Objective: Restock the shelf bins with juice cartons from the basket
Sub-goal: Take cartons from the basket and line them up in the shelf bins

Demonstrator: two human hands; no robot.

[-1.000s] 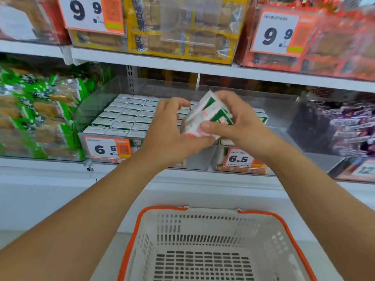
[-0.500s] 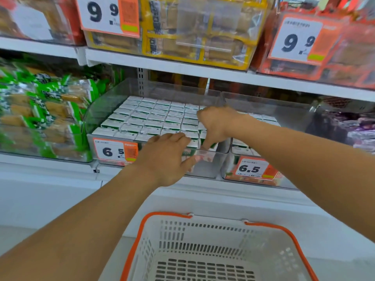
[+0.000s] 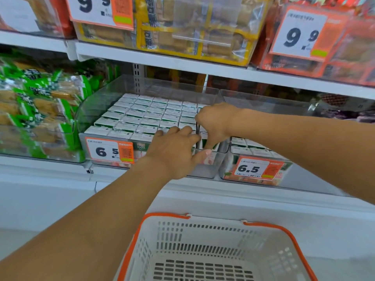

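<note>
Both hands now reach into the clear bin [image 3: 211, 169] of juice cartons [image 3: 142, 116]: left hand [image 3: 174, 151] open flat, right hand [image 3: 215, 122] curled, thumb pressing down; grip unclear. Basket [image 3: 203, 250] sits below.

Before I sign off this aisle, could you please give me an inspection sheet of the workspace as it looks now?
Surface: white shelf above and a white ledge below the bins.
Job's things: left clear bin packed with rows of juice cartons; right clear bin holds cartons at its front; basket shows no cartons in its visible part.
Clutter: nothing seen.
Hands: left hand rests, fingers straight, over the left bin's front right corner; right hand reaches down into that corner, its fingertips hidden.
Cables: nothing seen.
Surroundings: green snack packs at left, price tags reading 6.5, boxed goods above.
</note>
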